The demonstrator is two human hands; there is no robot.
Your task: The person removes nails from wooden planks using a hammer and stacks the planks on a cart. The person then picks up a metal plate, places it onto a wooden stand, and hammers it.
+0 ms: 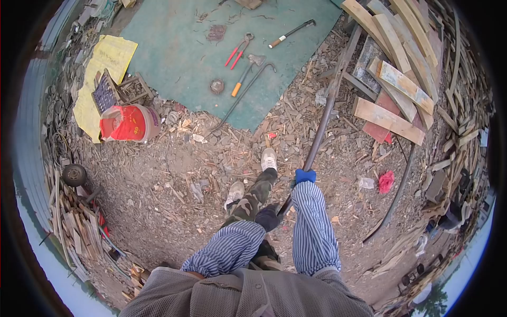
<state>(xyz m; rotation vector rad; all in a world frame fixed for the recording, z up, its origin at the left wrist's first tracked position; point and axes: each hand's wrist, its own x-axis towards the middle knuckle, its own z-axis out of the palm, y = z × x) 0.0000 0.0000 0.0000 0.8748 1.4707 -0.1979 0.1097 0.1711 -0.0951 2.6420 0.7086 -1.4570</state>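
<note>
A long dark metal pole [319, 134] runs from between my arms up toward the wood pile. My right hand [304, 176], in a blue glove, is wrapped around it partway along. Closer to my body, my left hand [268, 217], in a dark glove, grips its lower end. The pole's far end reaches the timber at the upper right; its exact contact there is hard to make out. Beside that end lie light wooden boards [390, 120] in a stack.
A green sheet [174, 58] holds red-handled pincers [239, 51], a hammer [246, 76], a hooked bar [245, 95] and a second hammer-like tool [291, 34]. At left stand a red-and-white bucket [145, 122] and a plastic crate [107, 93]. Wood chips litter the ground. A curved pipe [396, 203] lies right.
</note>
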